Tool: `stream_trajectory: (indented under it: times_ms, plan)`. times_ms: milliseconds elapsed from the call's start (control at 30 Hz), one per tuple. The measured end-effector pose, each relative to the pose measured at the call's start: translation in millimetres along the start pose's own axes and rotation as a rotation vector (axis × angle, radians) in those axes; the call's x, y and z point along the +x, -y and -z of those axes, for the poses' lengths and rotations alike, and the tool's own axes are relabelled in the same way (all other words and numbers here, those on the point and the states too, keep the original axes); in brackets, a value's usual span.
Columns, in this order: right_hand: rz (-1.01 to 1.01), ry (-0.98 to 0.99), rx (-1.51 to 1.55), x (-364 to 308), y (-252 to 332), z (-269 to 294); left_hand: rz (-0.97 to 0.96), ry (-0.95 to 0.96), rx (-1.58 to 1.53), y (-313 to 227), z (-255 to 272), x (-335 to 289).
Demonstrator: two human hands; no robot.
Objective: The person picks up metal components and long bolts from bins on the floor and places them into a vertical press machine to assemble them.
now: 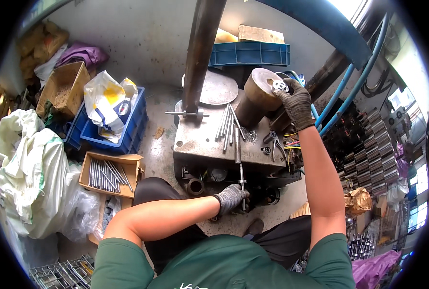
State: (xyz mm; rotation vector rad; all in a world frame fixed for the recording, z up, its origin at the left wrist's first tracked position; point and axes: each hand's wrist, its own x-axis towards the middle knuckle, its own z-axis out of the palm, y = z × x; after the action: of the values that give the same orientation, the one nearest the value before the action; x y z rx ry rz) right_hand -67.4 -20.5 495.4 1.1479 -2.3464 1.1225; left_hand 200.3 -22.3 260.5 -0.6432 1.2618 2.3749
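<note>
My left hand (232, 198), in a grey knit glove, is closed round the lower part of a slim metal shaft (242, 174). The shaft has a collar just above my fingers and stands at the front edge of the metal bench (202, 139). My right hand (297, 105), also gloved, is raised at the far right and closed on a round silver part with holes (280, 86). That part is beside the top of a thick metal cylinder (259, 96); whether they touch, I cannot tell. Several metal rods (227, 126) lie on the bench between my hands.
Pliers (275, 144) and small metal bits (250, 135) lie on the bench's right side. A steel post (201, 53) rises at its back left. On the left are a cardboard box of rods (136, 166) and a blue crate (136, 123). Blue hoses (352, 98) hang at right.
</note>
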Motion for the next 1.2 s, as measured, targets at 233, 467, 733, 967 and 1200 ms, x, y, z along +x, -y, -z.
stream_trajectory:
  times_ms: [233,467,733,967,1200]
  plan:
    - [-0.039,0.054,-0.156,36.5,0.0,-20.5,0.009,-0.039,-0.014,0.8,-0.2,3.0]
    - [0.037,0.039,-0.152,25.1,-14.8,-10.4,0.051,-0.032,-0.047,-1.6,-2.5,7.8]
    - [0.227,0.059,0.104,-124.6,49.1,73.2,0.047,-0.106,-0.083,-15.3,-4.7,-13.1]
    - [0.131,0.131,-0.177,-215.4,38.1,195.0,0.079,-0.096,0.032,-13.5,-10.3,-45.2]
    - [-0.058,0.147,-0.411,-262.0,13.5,275.8,-0.036,-0.032,0.051,-21.8,10.7,-19.0]
